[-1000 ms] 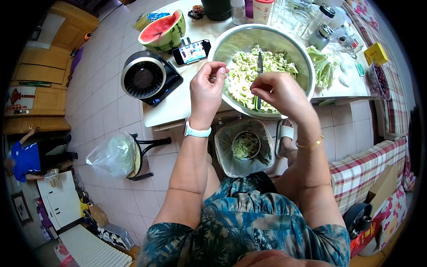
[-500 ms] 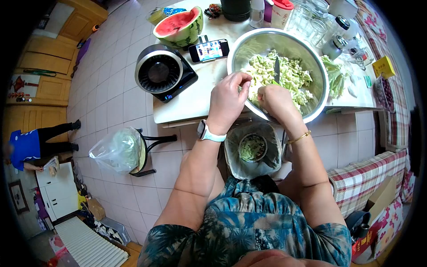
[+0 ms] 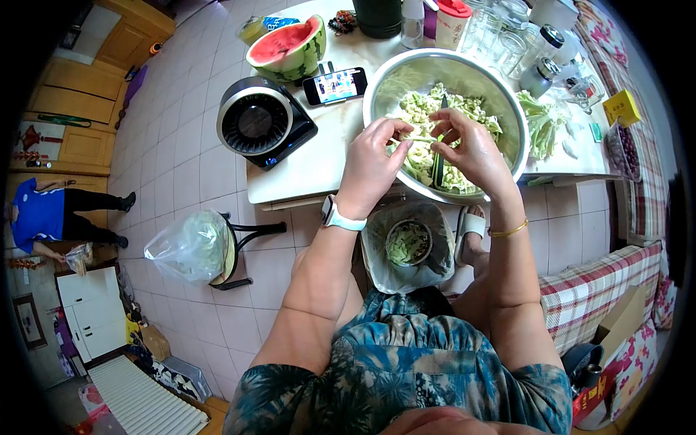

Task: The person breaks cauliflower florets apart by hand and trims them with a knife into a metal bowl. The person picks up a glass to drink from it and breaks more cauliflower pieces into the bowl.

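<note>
My left hand (image 3: 375, 159) is over the left side of a large steel bowl (image 3: 517, 119), its fingers pinching a thin pale-green cauliflower stem (image 3: 418, 138). From the other side, my right hand (image 3: 475, 154) has its thumb and fingertips at the stem's right end. A knife (image 3: 438, 170) with a dark blade and green on its handle runs beneath the right fingers. Those fingers hide its middle, so whether the hand touches it is unclear. Cut cauliflower florets (image 3: 417, 104) are heaped in the bowl.
Below the table edge stands a lined bin (image 3: 373, 254) with scraps. A phone (image 3: 335, 86), a black fan-like device (image 3: 261, 123), a cut watermelon (image 3: 290, 51), glass jars (image 3: 507, 51) and green stalks (image 3: 540, 123) surround the bowl. A person in blue (image 3: 40, 210) stands far left.
My right hand has opened from its fist around the knife handle and risen to the stem. The knife now points less into the heap, its handle showing below my fingers.
</note>
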Available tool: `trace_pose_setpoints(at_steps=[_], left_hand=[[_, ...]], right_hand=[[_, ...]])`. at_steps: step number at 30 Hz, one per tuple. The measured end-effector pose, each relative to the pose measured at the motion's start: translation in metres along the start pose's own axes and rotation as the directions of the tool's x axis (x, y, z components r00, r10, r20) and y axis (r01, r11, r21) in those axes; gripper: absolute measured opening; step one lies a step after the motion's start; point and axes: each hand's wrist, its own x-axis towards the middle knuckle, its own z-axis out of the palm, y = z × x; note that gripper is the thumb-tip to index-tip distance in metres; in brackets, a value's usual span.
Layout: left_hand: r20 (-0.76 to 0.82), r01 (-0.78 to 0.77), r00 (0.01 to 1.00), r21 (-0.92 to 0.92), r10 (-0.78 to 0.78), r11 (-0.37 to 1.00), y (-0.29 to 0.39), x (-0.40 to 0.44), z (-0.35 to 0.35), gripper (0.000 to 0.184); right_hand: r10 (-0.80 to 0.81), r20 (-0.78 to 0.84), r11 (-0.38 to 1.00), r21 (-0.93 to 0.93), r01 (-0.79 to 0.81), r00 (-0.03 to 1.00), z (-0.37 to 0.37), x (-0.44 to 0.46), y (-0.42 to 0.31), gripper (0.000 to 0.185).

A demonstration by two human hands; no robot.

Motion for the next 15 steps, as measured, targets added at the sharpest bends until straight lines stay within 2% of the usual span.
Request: trace_pose_setpoints(at_steps=[1,2,6,8,12,15], left_hand=[[-0.009,-0.013,1.0,-0.006,0.013,1.0,0.0,0.0,0.001,0.018],[-0.018,-0.025,1.0,-0.011,0.025,1.0,0.001,0.001,0.003,0.017],[0.001,-0.04,0.999,-0.004,0.04,0.999,-0.001,0.001,0.01,0.016],[-0.003,-0.163,0.986,0.118,0.165,0.98,-0.004,0.001,0.012,0.016],[0.034,-0.16,0.987,0.176,0.156,0.971,-0.002,0.0,0.014,0.017],[0.032,-0.16,0.987,0.196,0.157,0.967,0.0,0.001,0.015,0.025]], right_hand=[[0.029,-0.003,0.995,-0.096,-0.03,1.0,-0.002,-0.001,0.001,0.033],[-0.028,-0.001,0.993,-0.117,0.028,1.0,-0.001,-0.001,0.006,0.027],[-0.126,-0.094,0.989,-0.085,0.119,0.988,0.007,-0.004,0.007,0.02],[-0.149,-0.111,0.985,-0.1,0.138,0.983,0.009,-0.004,0.009,0.018],[-0.187,-0.156,0.979,-0.105,0.172,0.97,0.011,-0.004,0.01,0.014],[-0.229,-0.191,0.972,-0.097,0.214,0.955,0.01,-0.003,0.009,0.013]])
